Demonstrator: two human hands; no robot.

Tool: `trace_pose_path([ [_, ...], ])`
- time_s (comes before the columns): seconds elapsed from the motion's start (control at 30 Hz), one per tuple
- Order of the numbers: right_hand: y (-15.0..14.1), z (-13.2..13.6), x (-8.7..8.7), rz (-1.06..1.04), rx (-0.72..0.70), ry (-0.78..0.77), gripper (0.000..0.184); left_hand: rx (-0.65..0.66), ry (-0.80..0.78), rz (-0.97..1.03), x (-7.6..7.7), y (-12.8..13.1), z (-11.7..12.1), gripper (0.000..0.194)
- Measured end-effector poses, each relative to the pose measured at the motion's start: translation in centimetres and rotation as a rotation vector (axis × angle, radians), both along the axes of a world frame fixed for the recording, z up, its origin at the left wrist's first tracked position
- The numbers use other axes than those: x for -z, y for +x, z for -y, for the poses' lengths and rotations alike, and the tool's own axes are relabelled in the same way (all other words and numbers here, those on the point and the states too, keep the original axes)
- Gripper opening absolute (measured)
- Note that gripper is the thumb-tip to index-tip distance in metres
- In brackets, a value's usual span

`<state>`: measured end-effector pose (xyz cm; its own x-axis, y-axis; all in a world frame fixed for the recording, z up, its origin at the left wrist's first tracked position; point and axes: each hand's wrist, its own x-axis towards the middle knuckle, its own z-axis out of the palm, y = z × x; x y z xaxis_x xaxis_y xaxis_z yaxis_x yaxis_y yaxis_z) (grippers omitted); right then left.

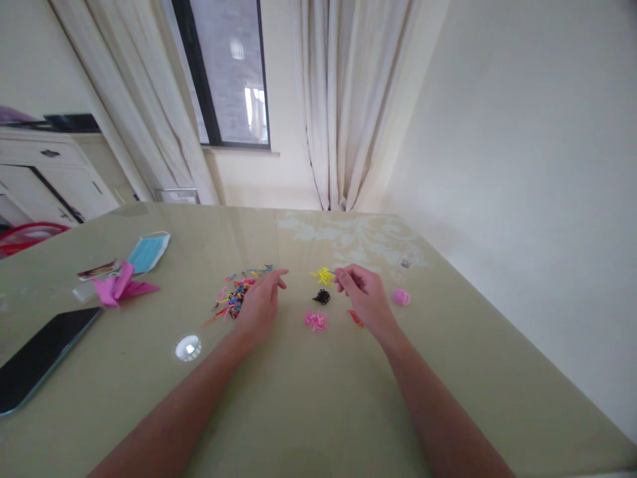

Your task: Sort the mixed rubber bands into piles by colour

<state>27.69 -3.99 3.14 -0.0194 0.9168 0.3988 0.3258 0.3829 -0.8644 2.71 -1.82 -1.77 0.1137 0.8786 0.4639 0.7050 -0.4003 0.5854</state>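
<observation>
Place: home room | Evidence: curtains, window, white cabinet

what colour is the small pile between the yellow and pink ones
The small pile is black, showing best in the head view.

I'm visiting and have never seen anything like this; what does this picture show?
No machine here: just a person working bare-handed, seen from a camera worn on their own head, looking forward and down. On the table lie a mixed colourful pile, a yellow pile, a black pile, a pink pile, a red pile, a phone and a face mask. The left hand is at the mixed pile's edge; the right hand seems to pinch a small blue piece near the yellow pile.
</observation>
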Motion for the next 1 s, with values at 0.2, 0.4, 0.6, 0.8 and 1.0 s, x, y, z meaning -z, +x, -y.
trace_pose_path([
  [0.2,4.4,-2.9,2.3,0.373,0.352,0.039,0.029,-0.187,0.051,-0.466,0.9,-2.1,-1.0,0.045],
  [0.4,5.7,-3.8,4.0,0.647,0.471,-0.017,0.023,-0.151,-0.024,-0.537,1.5,-2.6,-2.0,0.036],
  [0.6,5.6,-4.1,4.8,0.708,0.505,-0.038,0.025,-0.197,-0.078,-0.567,1.0,-2.5,-2.3,0.035],
  [0.8,5.6,-4.0,4.6,0.682,0.506,-0.013,0.026,-0.069,0.016,-0.595,1.2,-2.3,-2.3,0.028],
  [1.0,4.8,-3.5,3.8,0.526,0.428,0.080,0.027,0.092,0.033,-0.553,0.5,-1.9,-1.8,0.027],
])
